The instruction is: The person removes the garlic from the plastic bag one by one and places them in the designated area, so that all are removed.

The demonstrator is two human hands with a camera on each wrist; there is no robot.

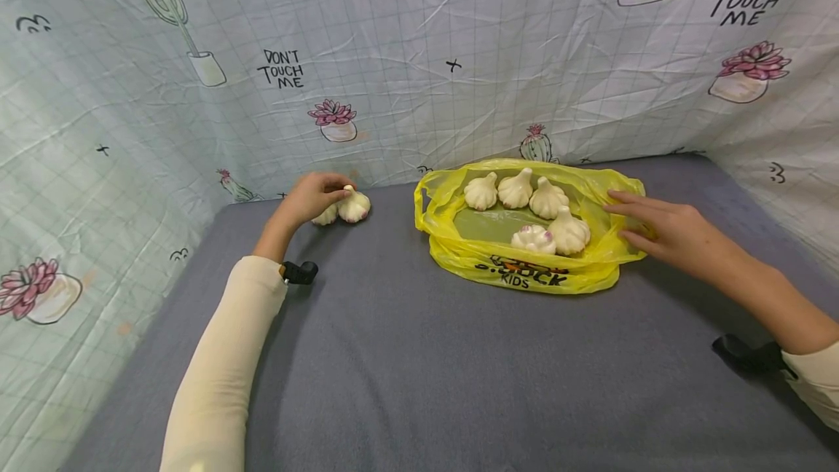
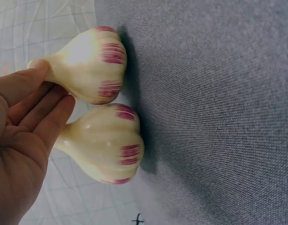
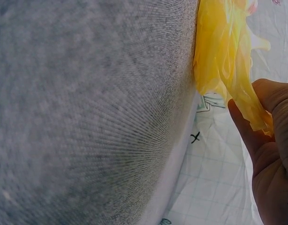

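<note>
At the back left of the table, my left hand (image 1: 306, 200) pinches the neck of a garlic bulb (image 1: 355, 207) between thumb and fingers. In the left wrist view this bulb (image 2: 90, 65) has purple streaks round its base. A second garlic bulb (image 2: 106, 143) sits right beside it, close to the fingers and partly hidden by the hand in the head view. My right hand (image 1: 682, 235) holds the right edge of a yellow plastic bag (image 1: 452, 257), its film between thumb and fingers. Several garlic bulbs (image 1: 515, 189) lie inside the open bag.
A grey cloth (image 1: 367, 355) covers the table. Behind it and at both sides hangs a light checked curtain (image 1: 393, 79) printed with potted plants and lettering. Each wrist wears a black camera (image 1: 300, 272).
</note>
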